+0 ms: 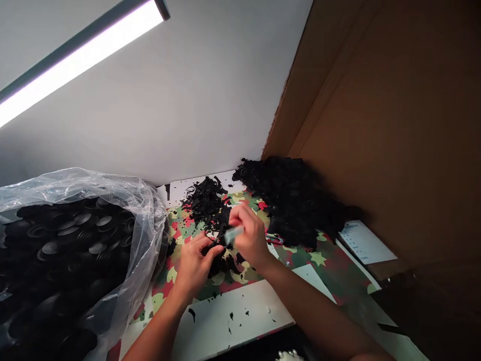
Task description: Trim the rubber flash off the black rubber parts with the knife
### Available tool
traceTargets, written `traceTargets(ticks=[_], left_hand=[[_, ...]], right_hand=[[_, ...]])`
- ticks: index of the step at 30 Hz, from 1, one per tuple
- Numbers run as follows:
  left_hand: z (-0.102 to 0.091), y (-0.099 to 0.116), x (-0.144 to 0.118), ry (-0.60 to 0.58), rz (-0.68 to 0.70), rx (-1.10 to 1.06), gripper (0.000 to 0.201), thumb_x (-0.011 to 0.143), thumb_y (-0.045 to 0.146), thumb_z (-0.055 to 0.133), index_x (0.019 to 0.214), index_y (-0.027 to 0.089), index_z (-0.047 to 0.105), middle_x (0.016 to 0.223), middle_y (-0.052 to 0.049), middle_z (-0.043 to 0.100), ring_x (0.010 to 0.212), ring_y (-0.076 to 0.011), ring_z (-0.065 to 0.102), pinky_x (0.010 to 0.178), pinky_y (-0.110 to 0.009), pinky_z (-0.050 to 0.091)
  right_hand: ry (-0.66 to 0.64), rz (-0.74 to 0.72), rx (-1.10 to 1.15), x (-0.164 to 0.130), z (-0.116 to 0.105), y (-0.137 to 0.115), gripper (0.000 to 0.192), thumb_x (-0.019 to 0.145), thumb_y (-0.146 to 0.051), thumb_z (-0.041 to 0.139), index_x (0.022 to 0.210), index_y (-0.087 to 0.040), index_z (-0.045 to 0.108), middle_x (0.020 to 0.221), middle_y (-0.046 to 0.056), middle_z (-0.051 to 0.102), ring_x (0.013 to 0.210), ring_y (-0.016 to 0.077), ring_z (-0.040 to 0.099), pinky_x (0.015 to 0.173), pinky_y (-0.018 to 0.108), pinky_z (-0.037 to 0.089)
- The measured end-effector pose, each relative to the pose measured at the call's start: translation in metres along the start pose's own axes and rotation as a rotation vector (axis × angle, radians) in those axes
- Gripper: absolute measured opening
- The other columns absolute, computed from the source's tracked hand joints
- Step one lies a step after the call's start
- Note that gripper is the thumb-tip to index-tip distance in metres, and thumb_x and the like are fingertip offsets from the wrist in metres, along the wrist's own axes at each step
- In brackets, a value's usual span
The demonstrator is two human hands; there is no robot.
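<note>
My left hand [194, 260] is low over the table, its thumb and fingers closed on a black rubber piece [216, 246] that they partly hide. Just to the right, my right hand [250, 235] is raised a little and grips a small pale grey-green tool [233, 233]. Motion blurs this tool, so its exact kind does not show. Its end points toward the black piece. Behind both hands lies a heap of thin black scraps [206, 198].
A clear plastic bag [148, 220] full of round ribbed black parts [67, 228] stands at the left. A large black pile [296, 200] rests against the cardboard wall [376, 125]. A white paper [370, 245] lies at right on the camouflage-patterned cover [259, 271]. Loose scraps dot the white front strip [218, 326].
</note>
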State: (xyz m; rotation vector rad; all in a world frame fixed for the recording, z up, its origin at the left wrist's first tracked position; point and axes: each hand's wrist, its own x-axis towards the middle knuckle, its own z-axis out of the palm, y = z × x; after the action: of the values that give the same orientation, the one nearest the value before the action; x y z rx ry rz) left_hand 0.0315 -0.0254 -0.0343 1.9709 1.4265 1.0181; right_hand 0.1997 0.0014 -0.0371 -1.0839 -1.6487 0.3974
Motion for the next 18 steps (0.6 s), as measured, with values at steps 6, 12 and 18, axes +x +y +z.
traceTargets(ticks=[6,12,18], left_hand=[[-0.008,0.001,-0.001,0.137,0.022,-0.154,0.021,0.083,0.036,0.071,0.068,0.021,0.071,0.067,-0.001,0.067,0.064,-0.0170,0.060,0.063,-0.027,0.047],[-0.011,0.000,-0.002,0.200,0.032,-0.177,0.018,0.082,0.032,0.072,0.067,0.022,0.072,0.068,-0.002,0.069,0.065,-0.0179,0.061,0.064,-0.029,0.049],[-0.008,-0.002,-0.003,0.243,0.062,-0.119,0.014,0.081,0.024,0.071,0.068,0.022,0.071,0.066,0.000,0.067,0.064,-0.0158,0.060,0.062,-0.026,0.048]], right_hand=[[-0.200,0.187,0.047,0.008,-0.003,0.023,0.021,0.088,-0.025,0.062,0.068,-0.023,0.055,0.076,0.002,0.059,0.071,0.0183,0.056,0.061,0.028,0.043],[-0.278,0.146,0.340,-0.001,-0.004,0.001,0.013,0.091,-0.030,0.065,0.089,-0.024,0.076,0.083,0.003,0.073,0.076,0.0190,0.067,0.068,0.031,0.054],[-0.315,-0.189,0.172,-0.004,-0.008,-0.001,0.019,0.097,-0.024,0.057,0.095,-0.024,0.075,0.087,0.006,0.075,0.077,0.0189,0.070,0.068,0.030,0.055]])
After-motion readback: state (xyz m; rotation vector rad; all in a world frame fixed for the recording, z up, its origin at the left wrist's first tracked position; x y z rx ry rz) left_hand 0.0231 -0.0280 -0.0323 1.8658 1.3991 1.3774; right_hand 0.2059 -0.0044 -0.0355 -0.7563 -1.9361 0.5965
